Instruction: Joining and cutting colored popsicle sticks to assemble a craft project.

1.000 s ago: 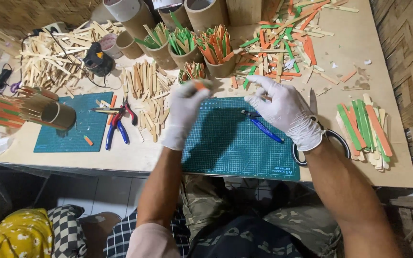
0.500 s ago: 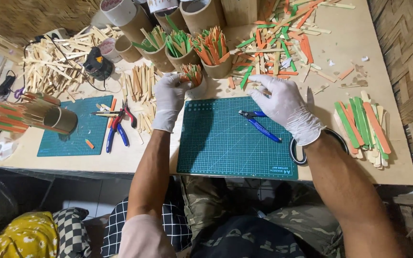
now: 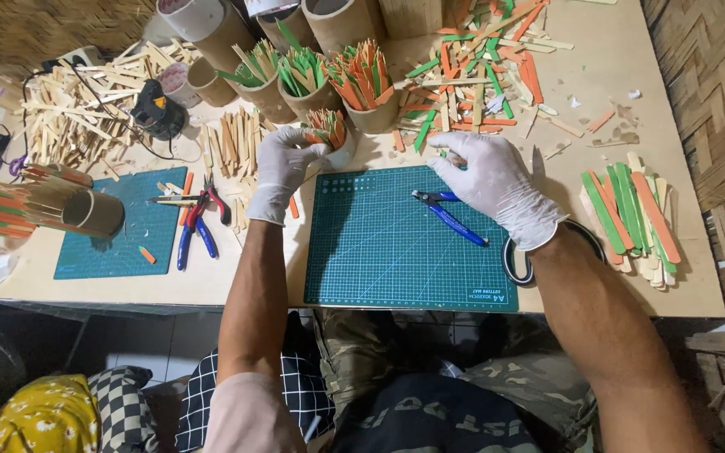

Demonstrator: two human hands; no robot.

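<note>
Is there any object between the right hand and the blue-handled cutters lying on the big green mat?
Nothing visible stands between them. The gloved right hand rests at the top edge of the green cutting mat, and the blue-handled cutters lie right beside it, on bare mat.

Head camera, looking steeply down over a craft table — the only view.

The camera sits above the seated person and faces down and forward, so the lap fills the bottom edge, both forearms run up from it, and the table (image 3: 211, 289) spreads across the upper part to its far edge by the woven wall. It is near enough to show the grid on the green cutting mat (image 3: 379, 252) at centre, where the left hand (image 3: 283, 168) and right hand (image 3: 497, 180) meet the frame's middle — yet wide enough to take in the stick piles at both sides. With one camera, no second view overlaps it.
</note>
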